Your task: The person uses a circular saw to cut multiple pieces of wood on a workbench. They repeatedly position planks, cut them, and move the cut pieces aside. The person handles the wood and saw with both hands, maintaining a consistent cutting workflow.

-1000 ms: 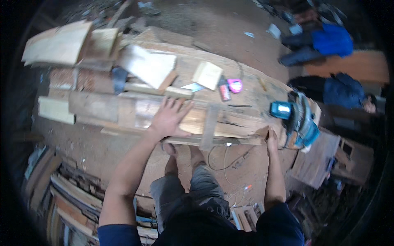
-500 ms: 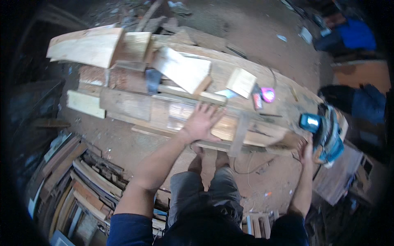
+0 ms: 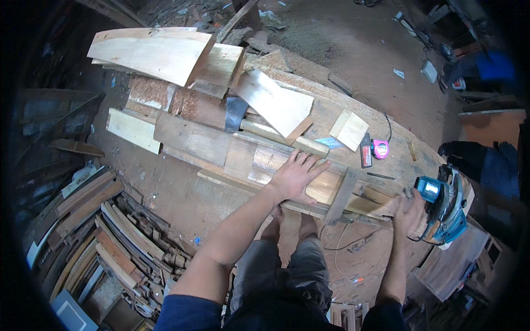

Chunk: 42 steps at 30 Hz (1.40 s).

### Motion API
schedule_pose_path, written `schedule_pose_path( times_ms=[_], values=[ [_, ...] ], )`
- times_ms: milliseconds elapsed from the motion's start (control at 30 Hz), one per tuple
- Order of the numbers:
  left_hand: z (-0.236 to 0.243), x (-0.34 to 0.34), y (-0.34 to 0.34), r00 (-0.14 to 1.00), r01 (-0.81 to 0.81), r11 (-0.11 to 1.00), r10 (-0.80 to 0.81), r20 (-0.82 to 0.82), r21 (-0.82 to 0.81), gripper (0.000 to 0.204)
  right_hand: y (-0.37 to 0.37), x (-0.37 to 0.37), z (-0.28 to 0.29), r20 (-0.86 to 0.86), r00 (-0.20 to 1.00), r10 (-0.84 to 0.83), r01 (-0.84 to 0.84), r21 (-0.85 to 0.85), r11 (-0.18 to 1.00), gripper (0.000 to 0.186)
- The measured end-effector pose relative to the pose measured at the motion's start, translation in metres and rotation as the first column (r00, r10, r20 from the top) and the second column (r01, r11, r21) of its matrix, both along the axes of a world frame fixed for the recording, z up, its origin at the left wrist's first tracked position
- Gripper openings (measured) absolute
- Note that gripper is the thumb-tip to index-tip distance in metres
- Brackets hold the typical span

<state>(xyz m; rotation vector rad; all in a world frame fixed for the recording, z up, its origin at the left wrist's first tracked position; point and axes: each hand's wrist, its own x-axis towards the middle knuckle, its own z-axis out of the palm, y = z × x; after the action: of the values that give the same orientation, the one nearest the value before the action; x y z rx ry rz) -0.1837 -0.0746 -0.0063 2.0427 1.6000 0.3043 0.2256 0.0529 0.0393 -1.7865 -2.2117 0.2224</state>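
A rough wooden workbench [image 3: 331, 116] carries many boards. At its far left corner lies a wide pale plank [image 3: 152, 52]. Near the middle rests a light offcut [image 3: 279, 102], with a small square block [image 3: 349, 129] toward the right. A pink tape measure [image 3: 380, 149] lies beside it. At the right edge sits a blue circular saw [image 3: 441, 207].

Packages: none seen | signs: none | screens: none | label: pale patch on blue circular saw [image 3: 430, 188], desk's right end

Dark blue short sleeves, bare forearms (grey trousers below).
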Motion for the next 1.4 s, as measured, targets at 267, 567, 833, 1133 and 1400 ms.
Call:
schedule_pose_path(
  times_ms=[267, 567, 833, 1133, 1400],
  values=[
    [0.010, -0.001, 0.009, 0.997, 0.043, 0.983, -0.053, -0.052, -0.177, 0.117, 0.012, -0.282, -0.042, -0.232, 0.846, 0.480, -0.530, -0.275, 0.802, 0.060],
    [-0.014, 0.007, 0.010, 0.998, 0.042, 0.994, -0.038, 0.043, -0.099, 0.124, 0.037, -0.421, -0.059, -0.071, 0.791, 0.607, -0.583, -0.386, 0.715, 0.104],
    [0.013, 0.015, 0.016, 0.991, 0.002, 0.985, -0.025, -0.128, -0.174, 0.124, -0.001, -0.180, 0.032, -0.707, 0.694, -0.138, -0.493, -0.605, 0.625, 0.087],
    [0.023, 0.022, 0.011, 0.990, 0.040, 0.999, -0.041, -0.137, -0.017, 0.119, -0.127, 0.112, 0.108, -0.404, 0.673, -0.620, 0.237, -0.676, 0.698, 0.075],
    [0.006, 0.012, 0.012, 0.989, 0.099, 0.995, -0.100, -0.113, -0.011, 0.118, -0.116, 0.253, 0.058, -0.355, 0.451, -0.819, 0.203, -0.852, 0.482, 0.066]
  ],
)
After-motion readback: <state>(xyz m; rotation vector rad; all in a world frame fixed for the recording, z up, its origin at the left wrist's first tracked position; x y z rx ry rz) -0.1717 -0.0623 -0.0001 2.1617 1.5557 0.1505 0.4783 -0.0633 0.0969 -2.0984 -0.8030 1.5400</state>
